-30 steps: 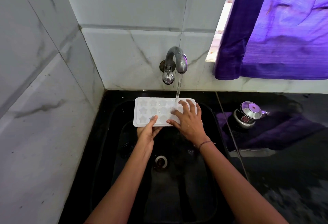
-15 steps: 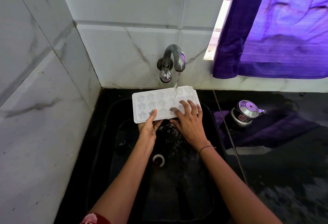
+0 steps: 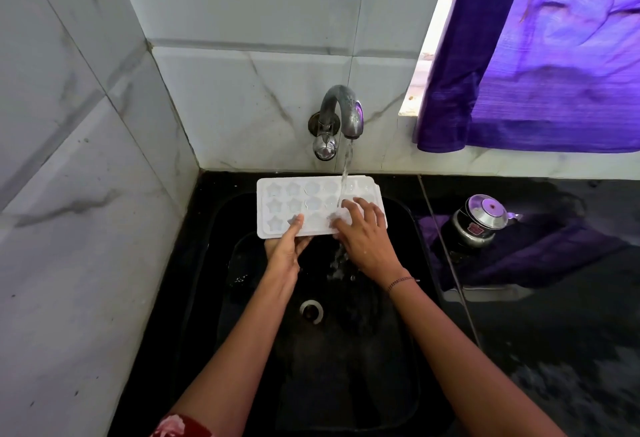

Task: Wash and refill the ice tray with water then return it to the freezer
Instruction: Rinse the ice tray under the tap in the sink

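Ice tray (image 3: 311, 204) is held over the sink (image 3: 242, 298), under the tap (image 3: 341, 114) stream. Left hand (image 3: 285, 249) pinches its near edge, thumb on top. Right hand (image 3: 363, 239) lies flat on the right-side cells, fingers spread. Risk: wet plastic + one-hand pinch, so the tray may slip into the sink. Stream hitting shallow cells could also splash the bench (image 3: 554, 332).

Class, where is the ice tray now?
Head view, centre: the ice tray is over the back of the sink under the running tap, left hand gripping its near edge, right hand on its right end.
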Motion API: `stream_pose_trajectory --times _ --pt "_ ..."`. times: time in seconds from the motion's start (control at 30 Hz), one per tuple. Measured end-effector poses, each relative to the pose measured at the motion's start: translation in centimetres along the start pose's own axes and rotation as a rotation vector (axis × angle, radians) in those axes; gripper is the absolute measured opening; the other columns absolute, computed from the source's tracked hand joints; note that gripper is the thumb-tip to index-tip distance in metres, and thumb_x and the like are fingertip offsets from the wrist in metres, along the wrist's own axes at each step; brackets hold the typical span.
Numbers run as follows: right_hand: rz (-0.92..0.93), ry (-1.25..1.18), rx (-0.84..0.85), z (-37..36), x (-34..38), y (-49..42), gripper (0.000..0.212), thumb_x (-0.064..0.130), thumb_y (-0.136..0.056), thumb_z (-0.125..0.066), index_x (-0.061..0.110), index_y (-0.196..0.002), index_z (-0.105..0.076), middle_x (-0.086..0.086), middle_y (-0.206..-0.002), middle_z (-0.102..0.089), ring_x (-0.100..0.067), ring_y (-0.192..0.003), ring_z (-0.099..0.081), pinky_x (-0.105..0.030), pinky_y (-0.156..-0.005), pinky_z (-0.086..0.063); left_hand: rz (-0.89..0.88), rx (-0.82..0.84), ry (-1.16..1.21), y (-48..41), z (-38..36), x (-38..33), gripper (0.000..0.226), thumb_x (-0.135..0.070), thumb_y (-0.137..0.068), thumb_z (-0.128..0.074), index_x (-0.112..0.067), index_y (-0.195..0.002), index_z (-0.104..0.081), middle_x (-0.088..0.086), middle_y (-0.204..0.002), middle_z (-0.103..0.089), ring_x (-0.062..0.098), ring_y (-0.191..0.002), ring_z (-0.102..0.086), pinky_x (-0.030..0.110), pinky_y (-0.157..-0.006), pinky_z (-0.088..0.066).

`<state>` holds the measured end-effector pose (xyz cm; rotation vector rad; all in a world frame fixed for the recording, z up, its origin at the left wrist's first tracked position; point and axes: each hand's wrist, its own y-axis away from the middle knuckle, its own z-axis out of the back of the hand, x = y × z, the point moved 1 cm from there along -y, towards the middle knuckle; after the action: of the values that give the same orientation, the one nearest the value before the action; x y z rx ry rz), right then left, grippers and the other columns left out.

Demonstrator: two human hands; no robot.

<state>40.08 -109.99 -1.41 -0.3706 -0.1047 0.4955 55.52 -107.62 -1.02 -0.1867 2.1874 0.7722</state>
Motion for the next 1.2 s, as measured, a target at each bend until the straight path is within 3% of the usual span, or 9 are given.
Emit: stream_pose_trajectory --times 0.1,0.2,0.37,0.57,0.67,0.77,0.9,1.0,1.2 --pt "-0.013 -0.065 0.113 -0.3 0.6 0.5 0.029 0.03 -0.089 -0.059 0.019 -0.116 -0.053 -0.011 -0.13 -0.047 -0.031 -0.12 -0.044 -0.048 -0.095 -0.045 -0.064 0.022 -0.109 0.0 0.6 0.2 0.032 -0.005 -0.077 -0.073 -0.016 -0.105 -0.062 0.004 -0.102 -0.069 0.014 -0.087 -0.069 0.029 -0.068 -0.059" --pt "-0.06 -0.158 0.219 -0.9 1.4 1.1 0.043 0.038 -0.092 -0.052 0.011 -0.126 -0.047 -0.01 -0.133 -0.042 -0.026 -0.118 -0.044 -0.038 -0.093 -0.043 -0.163 -0.004 -0.336 -0.6 1.1 -0.2 0.029 -0.011 -0.071 -0.08 -0.021 -0.095 -0.067 0.005 -0.102 -0.071 0.016 -0.09 -0.069 0.036 -0.082 -0.057" --pt "-0.136 -0.278 0.28 -1.7 1.8 1.2 0.039 0.027 -0.09 -0.058 0.008 -0.122 -0.046 -0.007 -0.126 -0.042 -0.023 -0.114 -0.043 -0.031 -0.095 -0.043 -0.381 -0.023 -0.856 0.0 1.4 -1.5 0.034 -0.019 -0.073 -0.08 -0.004 -0.102 -0.07 0.012 -0.101 -0.071 0.022 -0.093 -0.068 0.022 -0.075 -0.048" --pt "-0.512 -0.75 0.317 -1.9 1.9 0.0 0.057 0.021 -0.095 -0.051 0.003 -0.143 -0.026 -0.012 -0.146 -0.026 -0.024 -0.136 -0.028 -0.032 -0.113 -0.025 -0.558 0.044 -1.137 0.7 2.1 -3.2 0.035 -0.024 -0.076 -0.076 -0.009 -0.106 -0.068 0.006 -0.103 -0.071 0.019 -0.097 -0.066 0.019 -0.073 -0.044" --pt "-0.576 -0.921 0.412 -2.6 1.8 -0.3 0.056 0.026 -0.097 -0.047 0.009 -0.145 -0.024 -0.01 -0.144 -0.039 -0.025 -0.133 -0.038 -0.035 -0.108 -0.035 -0.561 0.117 -1.158 0.3 2.5 -4.3 0.037 -0.026 -0.077 -0.076 -0.013 -0.109 -0.065 0.002 -0.104 -0.07 0.015 -0.094 -0.066 0.016 -0.07 -0.045" --pt "-0.591 -1.004 0.437 -3.1 2.0 0.0 0.029 0.026 -0.099 -0.044 0.008 -0.122 -0.049 -0.008 -0.115 -0.06 -0.026 -0.109 -0.058 -0.03 -0.086 -0.046 -0.514 0.132 -1.099 -0.4 2.8 -5.2 0.042 -0.027 -0.077 -0.076 -0.014 -0.113 -0.061 0.002 -0.104 -0.069 0.016 -0.094 -0.066 0.026 -0.078 -0.051" --pt "-0.595 -0.94 0.338 -3.0 2.1 0.5 0.017 0.028 -0.098 -0.046 0.014 -0.097 -0.056 0.001 -0.09 -0.061 -0.016 -0.083 -0.059 -0.018 -0.063 -0.043 -0.352 0.072 -0.874 -1.0 3.2 -5.3 0.048 -0.033 -0.075 -0.076 -0.014 -0.114 -0.055 0.003 -0.096 -0.068 0.015 -0.083 -0.067 0.033 -0.077 -0.055" --pt "-0.641 -0.874 0.292 -2.5 1.6 0.8 0.021 0.032 -0.097 -0.047 0.015 -0.098 -0.061 0.005 -0.082 -0.06 -0.008 -0.073 -0.055 -0.017 -0.058 -0.04 -0.181 0.101 -0.736 -1.1 3.7 -4.4 0.052 -0.028 -0.079 -0.074 -0.009 -0.12 -0.049 0.003 -0.096 -0.066 0.017 -0.086 -0.067 0.032 -0.074 -0.056" --pt "-0.723 -0.773 0.275 -1.7 1.5 1.0 0.029 0.034 -0.096 -0.048 0.009 -0.095 -0.063 -0.002 -0.076 -0.06 -0.017 -0.072 -0.056 -0.026 -0.056 -0.037 0.052 0.273 -0.651 0.5 5.5 -0.8 0.036 -0.008 -0.086 -0.064 -0.004 -0.12 -0.054 0.005 -0.091 -0.067 0.013 -0.079 -0.066 0.023 -0.056 -0.056"
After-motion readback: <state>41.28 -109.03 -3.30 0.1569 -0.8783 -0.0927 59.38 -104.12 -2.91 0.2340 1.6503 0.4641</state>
